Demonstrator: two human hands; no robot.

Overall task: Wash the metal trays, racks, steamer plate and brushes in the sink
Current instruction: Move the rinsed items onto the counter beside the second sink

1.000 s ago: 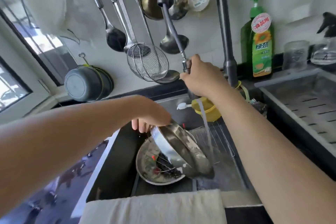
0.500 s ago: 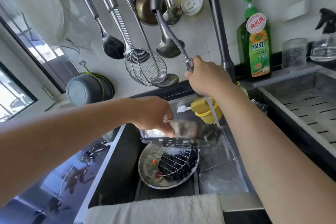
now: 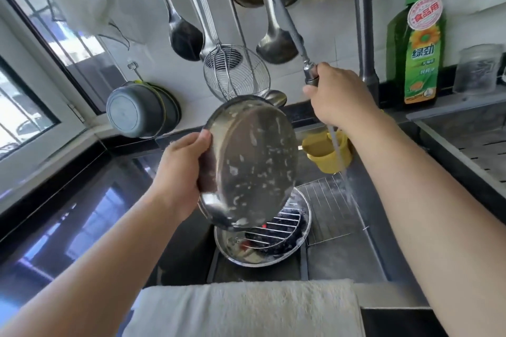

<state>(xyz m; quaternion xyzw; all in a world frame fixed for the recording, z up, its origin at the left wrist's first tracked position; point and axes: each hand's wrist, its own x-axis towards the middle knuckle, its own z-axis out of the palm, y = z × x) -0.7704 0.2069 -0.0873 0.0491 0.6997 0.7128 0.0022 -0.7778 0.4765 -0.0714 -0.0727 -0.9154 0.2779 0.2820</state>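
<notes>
The left hand (image 3: 182,169) grips a sudsy round metal tray (image 3: 250,161) tilted above the sink (image 3: 342,262); the right hand (image 3: 338,96), clamped on the pull-out sprayer head (image 3: 310,74), pours water just right of it.

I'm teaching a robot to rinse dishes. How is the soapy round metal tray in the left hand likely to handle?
The round metal tray is probably slippery: suds streak its underside. It looks stiff and fairly light, since the left hand holds it tilted by one rim alone. The stream from the sprayer head in the right hand may nudge it, so a firm grip seems wise.
</notes>
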